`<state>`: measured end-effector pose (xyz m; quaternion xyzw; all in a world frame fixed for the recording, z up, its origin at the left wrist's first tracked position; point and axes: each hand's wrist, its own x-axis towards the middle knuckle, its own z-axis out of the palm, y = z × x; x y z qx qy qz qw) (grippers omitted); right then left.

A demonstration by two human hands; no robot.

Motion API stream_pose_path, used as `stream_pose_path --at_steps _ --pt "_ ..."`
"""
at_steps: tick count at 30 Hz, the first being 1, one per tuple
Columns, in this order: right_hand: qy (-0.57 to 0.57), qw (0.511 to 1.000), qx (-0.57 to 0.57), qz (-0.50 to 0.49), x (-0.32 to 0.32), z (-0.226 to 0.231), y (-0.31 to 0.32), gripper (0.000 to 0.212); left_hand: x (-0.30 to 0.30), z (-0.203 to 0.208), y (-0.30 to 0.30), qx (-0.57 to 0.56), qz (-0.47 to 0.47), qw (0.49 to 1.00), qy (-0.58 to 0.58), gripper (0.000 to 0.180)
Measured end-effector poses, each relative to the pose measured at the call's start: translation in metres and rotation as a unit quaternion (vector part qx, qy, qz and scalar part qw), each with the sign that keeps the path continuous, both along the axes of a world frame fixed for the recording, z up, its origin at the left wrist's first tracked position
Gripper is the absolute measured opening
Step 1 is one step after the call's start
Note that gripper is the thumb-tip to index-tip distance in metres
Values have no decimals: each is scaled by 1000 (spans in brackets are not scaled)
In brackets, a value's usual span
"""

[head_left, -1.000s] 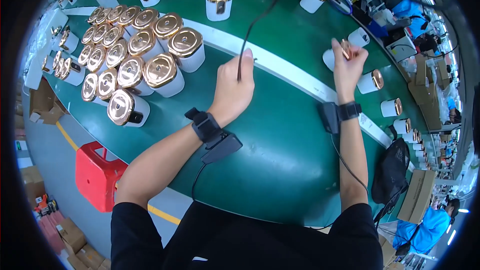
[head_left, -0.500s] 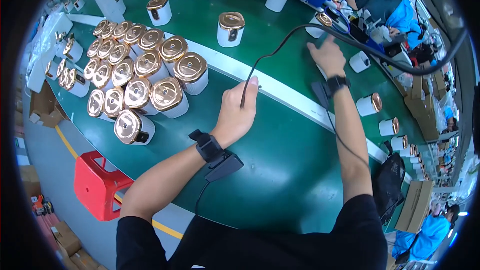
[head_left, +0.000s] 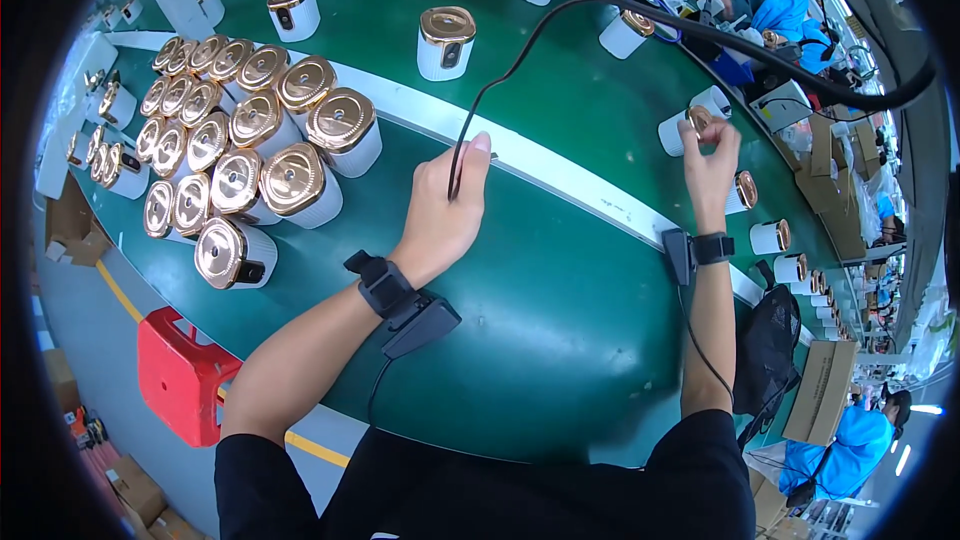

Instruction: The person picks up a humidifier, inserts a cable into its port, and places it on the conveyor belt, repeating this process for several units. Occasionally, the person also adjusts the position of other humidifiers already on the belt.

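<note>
My left hand (head_left: 446, 200) is closed around the thin end of a black cable (head_left: 508, 73), which arcs up and away to the right. Over on the conveyor at the right, the fingers of my right hand (head_left: 712, 168) close on the gold-coloured lid of a white canister (head_left: 672, 136) lying tilted. Another white canister (head_left: 712, 100) is just beyond it. To the left of my left hand stands a tight group of white canisters with shiny gold lids (head_left: 296, 180).
A white rail (head_left: 580, 190) divides the green surface (head_left: 500, 340). More canisters stand along the far belt and the right side. A black bag (head_left: 770, 335) and a cardboard box (head_left: 820, 390) sit at right, a red stool (head_left: 180, 375) at left. Co-workers in blue are beyond.
My right hand has come back from beside a farther canister and closed on the lid of a nearer one at the right. My left hand keeps hold of the cable. The view has shifted slightly.
</note>
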<state>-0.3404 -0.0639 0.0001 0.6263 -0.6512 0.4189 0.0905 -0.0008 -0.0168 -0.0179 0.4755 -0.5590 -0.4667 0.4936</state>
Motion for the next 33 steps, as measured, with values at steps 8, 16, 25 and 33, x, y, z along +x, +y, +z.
stream_pose_path --at_steps 8,16,25,33 --pt "-165 982 -90 -18 61 -17 -155 60 -5 5 0 21 -8 999 26 47" --pt "-635 671 128 360 152 -15 -43 33 8 3 3 123 -55 980 149 51" --pt "-477 786 157 360 195 -8 40 36 2 5 5 110 -65 983 134 51" --pt "-430 826 112 347 201 -6 41 43 -4 2 8 -19 -44 999 -14 46"
